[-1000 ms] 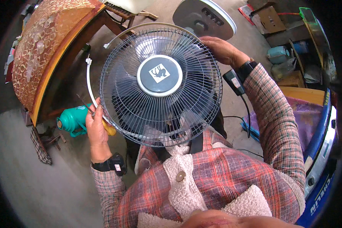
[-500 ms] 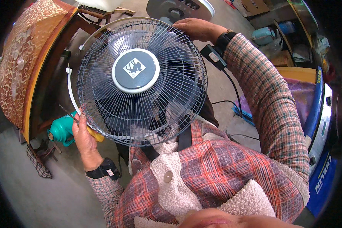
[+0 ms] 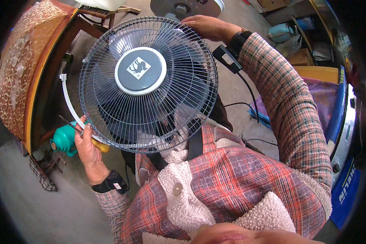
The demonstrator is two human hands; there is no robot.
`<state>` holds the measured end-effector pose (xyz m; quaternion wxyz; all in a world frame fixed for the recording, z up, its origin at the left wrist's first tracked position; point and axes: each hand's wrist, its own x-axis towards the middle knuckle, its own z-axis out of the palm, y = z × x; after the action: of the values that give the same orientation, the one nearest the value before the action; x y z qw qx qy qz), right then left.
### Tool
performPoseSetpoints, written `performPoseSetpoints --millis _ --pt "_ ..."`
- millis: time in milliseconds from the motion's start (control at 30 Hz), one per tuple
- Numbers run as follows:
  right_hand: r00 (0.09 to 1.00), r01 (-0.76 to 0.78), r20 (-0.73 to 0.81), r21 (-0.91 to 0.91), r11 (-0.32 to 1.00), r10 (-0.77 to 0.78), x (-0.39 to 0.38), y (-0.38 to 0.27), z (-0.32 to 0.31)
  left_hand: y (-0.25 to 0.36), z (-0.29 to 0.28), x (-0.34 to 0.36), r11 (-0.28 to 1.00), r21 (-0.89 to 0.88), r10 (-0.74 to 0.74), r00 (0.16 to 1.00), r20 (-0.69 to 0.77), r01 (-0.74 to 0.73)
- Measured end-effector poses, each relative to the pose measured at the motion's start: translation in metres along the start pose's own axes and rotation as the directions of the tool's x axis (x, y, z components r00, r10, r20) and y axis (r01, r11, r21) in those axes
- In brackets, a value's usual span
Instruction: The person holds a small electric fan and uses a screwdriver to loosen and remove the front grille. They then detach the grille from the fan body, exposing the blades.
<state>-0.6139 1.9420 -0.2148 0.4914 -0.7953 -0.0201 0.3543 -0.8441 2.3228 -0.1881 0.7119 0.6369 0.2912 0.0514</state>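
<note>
A fan's round dark wire grille [image 3: 187, 95], with a grey centre cap [image 3: 140, 81] and translucent blades behind, fills the space before me. My left hand [image 3: 89, 150] is closed at its near left rim, holding a screwdriver with a yellow handle [image 3: 101, 145] and a rusty-looking shaft. A white plastic rim band [image 3: 69, 96] passes by those fingers, its clip end standing away from the grille on the left. My right hand [image 3: 209, 28] grips the far right rim; some of its fingertips are hidden.
Beyond the grille stands a grey-white fan base [image 3: 183, 8]. A teal flask [image 3: 65, 139] lies at left below a patterned, wood-edged piece of furniture [image 3: 36, 57]. A black box on a cable [image 3: 227, 59] hangs by my right forearm. Shelves with goods [image 3: 301, 36] are at right.
The grille has shifted slightly left and toward the far side with both hands. The white band's upper stretch, seen before along the far left rim, no longer shows.
</note>
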Motion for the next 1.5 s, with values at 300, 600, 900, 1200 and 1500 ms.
performPoseSetpoints --millis 300,600,900,1200,1500 --pt "0.968 0.244 0.041 -0.406 0.881 -0.249 0.005 0.001 -0.007 -0.005 -0.002 -0.008 1.000 -0.031 0.002 0.996 -0.086 -0.005" --pt "0.992 0.010 -0.125 -0.183 0.983 -0.033 0.000 -0.018 -0.002 0.001 0.001 -0.018 0.999 -0.005 -0.032 0.998 -0.063 0.032" --pt "0.993 -0.011 -0.121 -0.225 0.974 -0.017 0.011 -0.001 -0.014 0.005 -0.003 -0.022 0.992 0.093 -0.092 0.995 0.025 0.089" --pt "0.816 0.485 0.460 -0.216 0.847 -0.350 0.049 0.023 -0.052 -0.002 0.000 -0.025 0.993 0.047 -0.110 0.993 0.030 0.108" --pt "0.885 0.298 0.412 -0.146 0.943 -0.216 0.026 0.013 -0.056 -0.006 -0.006 -0.038 0.971 -0.058 -0.226 0.970 0.088 0.232"
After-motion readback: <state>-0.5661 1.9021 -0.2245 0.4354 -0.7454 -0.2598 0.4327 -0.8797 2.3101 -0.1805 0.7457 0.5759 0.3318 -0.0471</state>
